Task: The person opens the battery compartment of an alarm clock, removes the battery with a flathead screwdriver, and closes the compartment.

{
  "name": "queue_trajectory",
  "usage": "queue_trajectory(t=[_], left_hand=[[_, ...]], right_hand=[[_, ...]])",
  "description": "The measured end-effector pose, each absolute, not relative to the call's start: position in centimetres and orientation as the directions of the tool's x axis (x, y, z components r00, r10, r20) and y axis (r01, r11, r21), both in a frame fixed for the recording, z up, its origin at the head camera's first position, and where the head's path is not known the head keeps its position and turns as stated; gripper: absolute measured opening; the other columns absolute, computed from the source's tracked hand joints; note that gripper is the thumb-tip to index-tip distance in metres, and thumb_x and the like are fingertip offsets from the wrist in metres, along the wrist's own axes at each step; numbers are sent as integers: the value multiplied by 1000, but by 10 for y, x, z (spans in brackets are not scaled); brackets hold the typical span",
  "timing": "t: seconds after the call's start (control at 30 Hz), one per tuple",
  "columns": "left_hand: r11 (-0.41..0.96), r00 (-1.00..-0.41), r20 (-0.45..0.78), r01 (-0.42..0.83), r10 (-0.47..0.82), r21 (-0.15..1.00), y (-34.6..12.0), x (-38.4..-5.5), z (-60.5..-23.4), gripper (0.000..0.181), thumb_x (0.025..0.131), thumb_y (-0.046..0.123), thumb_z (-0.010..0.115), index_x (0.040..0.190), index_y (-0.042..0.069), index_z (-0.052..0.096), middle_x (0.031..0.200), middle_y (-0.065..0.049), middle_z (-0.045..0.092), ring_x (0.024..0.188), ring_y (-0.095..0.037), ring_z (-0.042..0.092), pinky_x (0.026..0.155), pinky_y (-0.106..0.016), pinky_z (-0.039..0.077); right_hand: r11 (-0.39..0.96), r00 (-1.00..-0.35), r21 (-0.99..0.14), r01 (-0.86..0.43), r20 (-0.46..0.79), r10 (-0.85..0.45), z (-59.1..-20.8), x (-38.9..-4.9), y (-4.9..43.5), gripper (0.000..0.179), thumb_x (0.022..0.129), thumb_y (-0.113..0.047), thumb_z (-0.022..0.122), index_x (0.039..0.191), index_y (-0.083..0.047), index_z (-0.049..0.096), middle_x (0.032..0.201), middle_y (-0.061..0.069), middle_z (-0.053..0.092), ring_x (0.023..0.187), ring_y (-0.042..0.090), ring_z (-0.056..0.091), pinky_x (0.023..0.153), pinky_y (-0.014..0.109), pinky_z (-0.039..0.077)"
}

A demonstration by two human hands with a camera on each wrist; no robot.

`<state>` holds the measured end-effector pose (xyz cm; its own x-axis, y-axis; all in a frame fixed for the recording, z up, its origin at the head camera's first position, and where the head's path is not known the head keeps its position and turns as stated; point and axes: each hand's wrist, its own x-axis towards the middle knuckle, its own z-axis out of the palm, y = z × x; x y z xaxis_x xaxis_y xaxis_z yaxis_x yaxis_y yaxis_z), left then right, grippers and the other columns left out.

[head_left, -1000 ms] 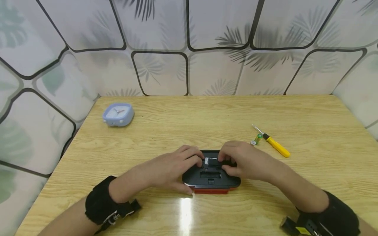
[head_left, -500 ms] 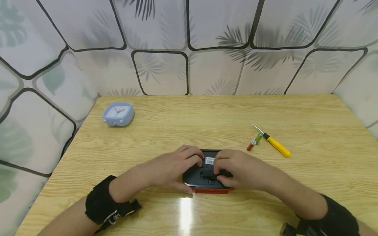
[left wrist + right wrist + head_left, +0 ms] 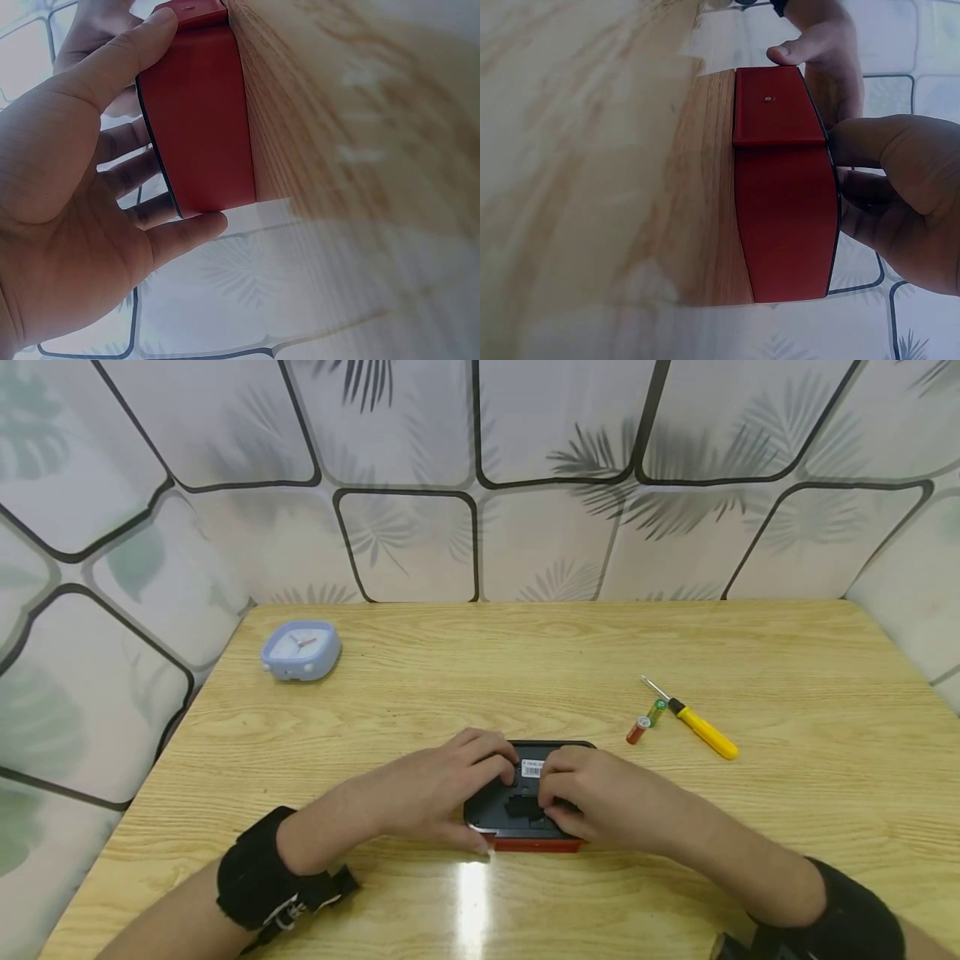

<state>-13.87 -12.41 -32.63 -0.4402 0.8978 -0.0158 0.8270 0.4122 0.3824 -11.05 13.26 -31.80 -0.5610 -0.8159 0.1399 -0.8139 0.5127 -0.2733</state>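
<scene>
A red device with a black back (image 3: 495,812) lies back-up on the table. My left hand (image 3: 442,787) grips its left end, thumb at the near side and fingers over the back. In the left wrist view the thumb lies against the device's red side (image 3: 199,124). My right hand (image 3: 603,795) pinches a small black battery cover (image 3: 522,807) over the battery slot in the back. The fingers hide part of this cover, and I cannot tell whether it is seated. The right wrist view shows the right fingertips at the device's black edge, behind the red casing (image 3: 787,217).
A red battery (image 3: 637,730) and a green battery (image 3: 657,712) lie right of the device, beside a yellow-handled screwdriver (image 3: 705,732). A light-blue clock (image 3: 302,650) stands at the back left of the wooden table (image 3: 465,668). Patterned cloth hangs behind.
My right hand has moved down and left across the device's back with the battery cover, bringing it over the slot. The red battery has come into fuller view. My left hand stays put.
</scene>
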Motion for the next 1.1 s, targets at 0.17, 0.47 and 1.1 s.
queue_trajectory(t=[0.17,0.47,1.1], left_hand=[[405,-435,-10,830,901,383,-124,-139,-327,64,79,53,80,125,17,54,142,-2,43,129,-20,42,106,-33,45],[382,-407,7,863,913,330,-125,-136,-324,57,76,53,80,118,20,59,144,-8,48,139,-31,42,112,-40,43],[440,-454,-37,836,890,327,-124,-136,-319,58,71,53,84,112,18,63,148,-9,51,144,-37,38,112,-42,42]], right_hand=[[502,-546,-253,-827,146,-825,-319,-111,131,7,85,-10,76,87,-16,72,96,-3,65,90,9,59,79,27,56],[473,-510,-211,-855,186,-840,-323,-111,132,4,87,-16,78,85,-19,75,93,-5,62,86,7,56,76,23,54],[456,-448,-50,-889,307,-840,-317,-105,128,18,72,-8,78,69,-16,62,77,-7,56,70,5,50,65,21,50]])
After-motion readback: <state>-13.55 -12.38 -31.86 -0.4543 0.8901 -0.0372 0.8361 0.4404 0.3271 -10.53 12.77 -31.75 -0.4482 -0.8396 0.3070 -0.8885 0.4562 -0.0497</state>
